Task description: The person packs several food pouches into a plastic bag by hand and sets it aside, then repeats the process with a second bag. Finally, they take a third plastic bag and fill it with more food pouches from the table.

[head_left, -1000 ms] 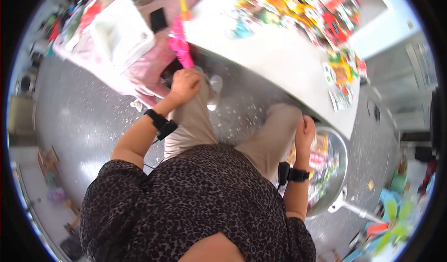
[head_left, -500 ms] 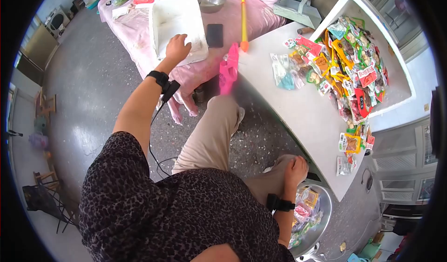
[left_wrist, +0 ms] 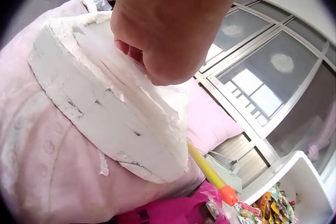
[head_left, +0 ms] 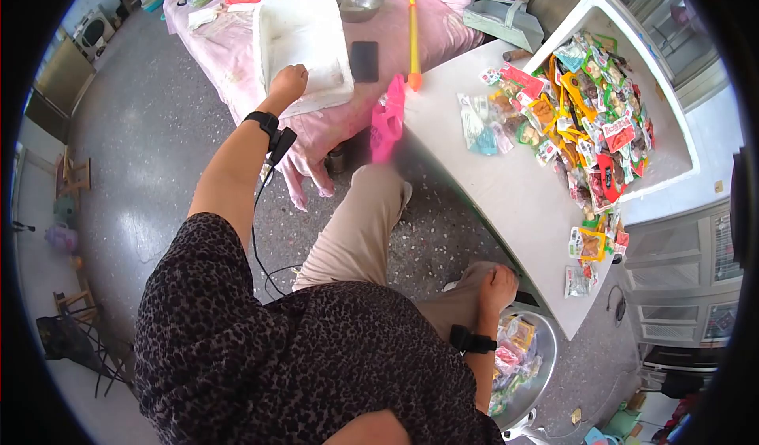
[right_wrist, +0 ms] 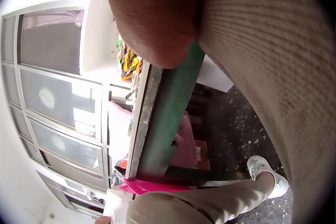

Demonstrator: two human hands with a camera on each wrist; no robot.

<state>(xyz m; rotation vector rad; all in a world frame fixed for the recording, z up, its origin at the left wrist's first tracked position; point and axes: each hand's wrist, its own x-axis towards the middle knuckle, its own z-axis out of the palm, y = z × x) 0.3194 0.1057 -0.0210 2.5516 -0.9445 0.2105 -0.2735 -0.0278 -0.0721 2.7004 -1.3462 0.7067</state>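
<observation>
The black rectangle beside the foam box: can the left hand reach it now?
Probably yes, once it lets go: the left hand grips the foam box rim, and the black rectangle lies uncovered on the pink cloth beside that box.

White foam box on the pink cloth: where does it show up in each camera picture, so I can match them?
Head: the white foam box sits top, left of centre, with the left hand gripping its near rim.
Left wrist: it fills the middle left, under the hand.
Right wrist: not in it.
Shared landmark: the pink bag, likely the pink patch at the bottom of the right wrist view.
</observation>
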